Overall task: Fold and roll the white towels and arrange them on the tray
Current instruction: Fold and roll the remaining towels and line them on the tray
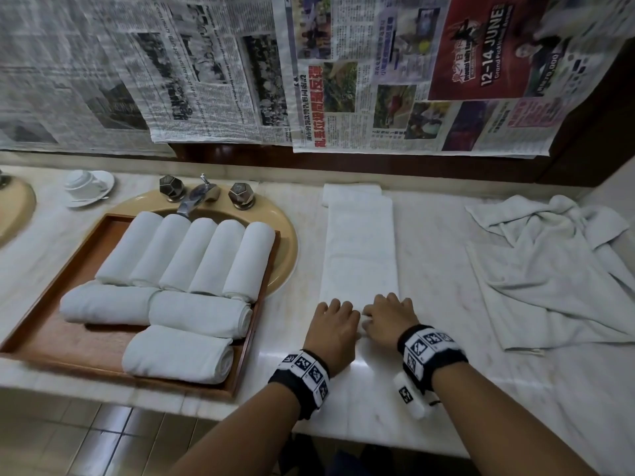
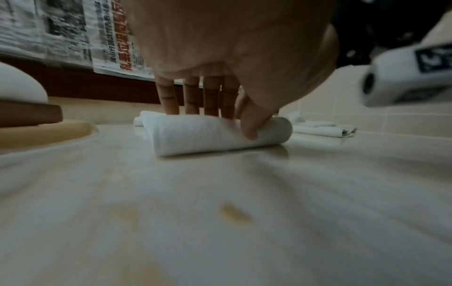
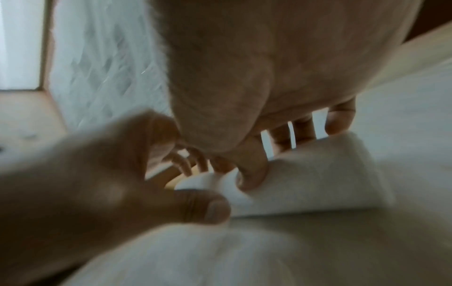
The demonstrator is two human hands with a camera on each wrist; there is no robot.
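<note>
Newspaper sheets [image 1: 343,70] hang along the wall above a pale marble counter [image 1: 446,389]. At the far left of the head view an overturned white cup on a saucer [image 1: 87,187] sits behind a beige basin [image 1: 285,249] with a chrome faucet [image 1: 199,195]. Over that basin, in the left half of the frame, rests a wooden tray [image 1: 65,341] holding eight rolled white towels [image 1: 192,259]: five side by side in the back row and three lying crosswise in front of them.

Right of the tray, near the centre, a folded white towel [image 1: 360,242] stretches as a long strip away from the counter's front edge. Its near end is curled into a short roll under both hands. The left hand [image 1: 331,324] bends its fingers [image 2: 210,96] over the far side of the roll while its thumb presses the near side, so it grips the roll. Just beside it, the right hand [image 1: 390,317] clasps the same roll in the same way, thumb pushed into the cloth and fingers [image 3: 338,120] hooked over the top. Both wrists wear black bands with square markers.

Farther right, well apart, a crumpled white towel [image 1: 549,269] lies spread loosely on the counter.
</note>
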